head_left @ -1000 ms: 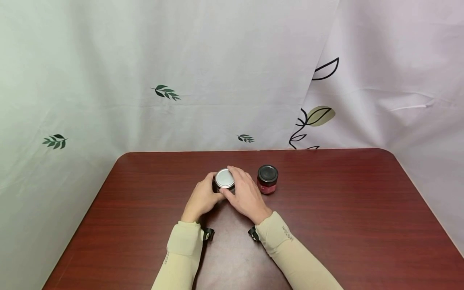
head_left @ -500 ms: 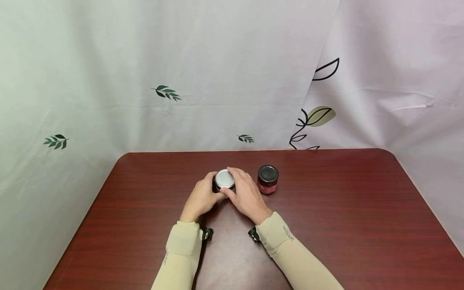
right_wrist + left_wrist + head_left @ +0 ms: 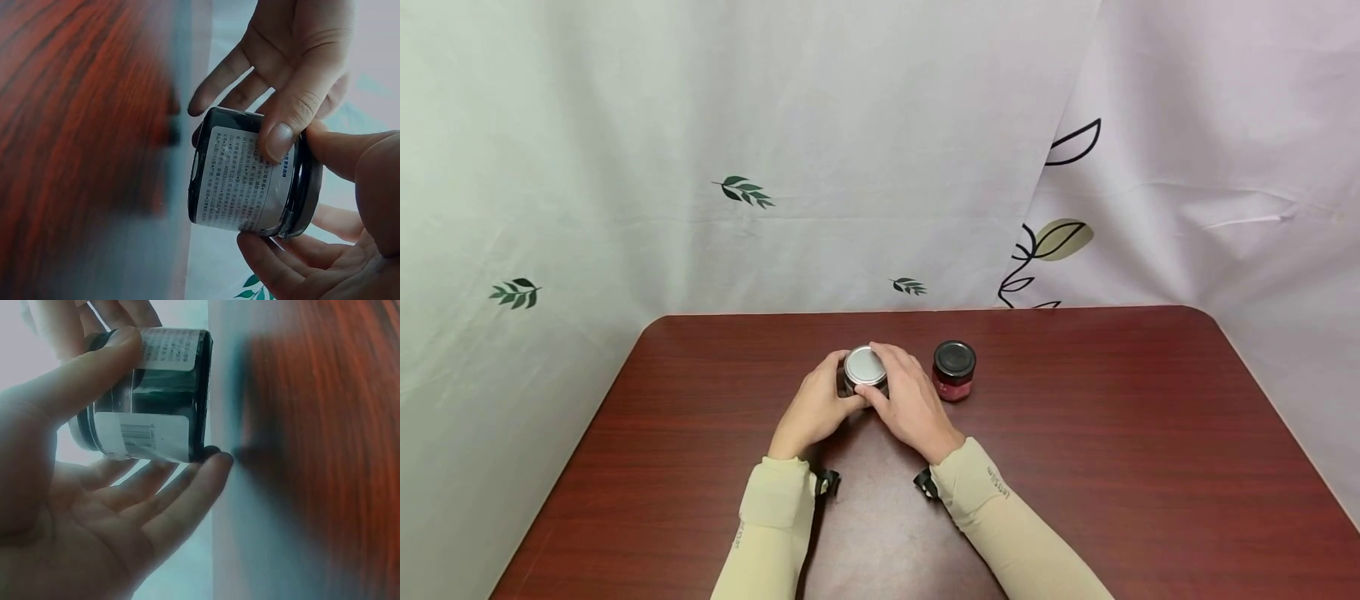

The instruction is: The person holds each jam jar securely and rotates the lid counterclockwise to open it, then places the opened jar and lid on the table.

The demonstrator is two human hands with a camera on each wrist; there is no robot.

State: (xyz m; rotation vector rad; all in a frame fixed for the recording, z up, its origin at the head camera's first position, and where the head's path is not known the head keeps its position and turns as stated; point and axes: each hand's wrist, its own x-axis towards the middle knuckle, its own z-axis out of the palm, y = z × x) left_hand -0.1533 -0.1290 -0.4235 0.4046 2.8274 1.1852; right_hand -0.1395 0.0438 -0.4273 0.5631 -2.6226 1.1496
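Both hands are on a small dark glass jar point(image 3: 165, 394) with a silver-topped lid point(image 3: 865, 366) and white printed labels. My left hand point(image 3: 815, 410) grips the jar's body, with its thumb point(image 3: 94, 378) along one side and its fingers round the other. From the right, my right hand point(image 3: 912, 404) holds the lid end, thumb and fingers on opposite sides. In the right wrist view the printed label point(image 3: 240, 178) faces the camera and both thumbs lie close together near the lid. The jar's base is close over the table, a gap showing in the left wrist view.
A second jar point(image 3: 954, 371), black-lidded with red lower down, stands upright just right of my right hand. The reddish-brown table point(image 3: 1112, 433) ends at a straight back edge. Behind it hangs a pale curtain point(image 3: 820, 150) with leaf prints.
Both hands keep their hold on the jar. The lid has shifted very slightly toward the table's back, and my left wrist has moved a little to the left. The second jar has not moved.
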